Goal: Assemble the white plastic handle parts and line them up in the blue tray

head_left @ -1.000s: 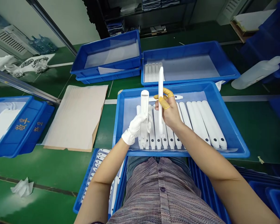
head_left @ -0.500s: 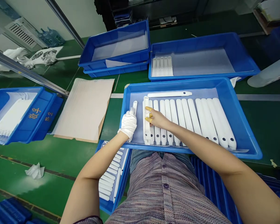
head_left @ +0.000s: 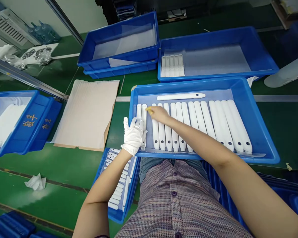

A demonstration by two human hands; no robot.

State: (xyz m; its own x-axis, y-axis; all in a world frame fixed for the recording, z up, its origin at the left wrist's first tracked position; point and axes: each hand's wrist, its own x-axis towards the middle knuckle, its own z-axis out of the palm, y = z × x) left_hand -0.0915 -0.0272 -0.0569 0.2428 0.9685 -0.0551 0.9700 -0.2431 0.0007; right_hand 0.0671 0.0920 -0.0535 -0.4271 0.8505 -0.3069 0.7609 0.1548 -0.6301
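My left hand (head_left: 134,135), in a white glove, lies over the lower left of the blue tray (head_left: 203,160), with its fingers apart and its thumb out to the left. Its fingertips rest on two narrow white strips (head_left: 144,120) lying side by side, detailed face up. My right hand (head_left: 159,114), with yellow finger covers, is beside the upper end of the right strip. Its fingertips are blurred, and any grip is unclear. Right of the strips runs a row of long white plastic bars (head_left: 175,127), with a dark round spot at their near ends.
Another white bar (head_left: 181,96) lies crosswise along the tray's far side. Behind stand a blue tray (head_left: 218,75) with several white strips and stacked blue trays (head_left: 119,67). Leftward are a paper-covered sheet (head_left: 86,114) and blue trays (head_left: 37,122); a filled tray (head_left: 121,215) sits below.
The strip under my right hand has moved left beside the other strip. My left hand has shifted slightly down and left, and its fingers have spread. The view has moved slightly.
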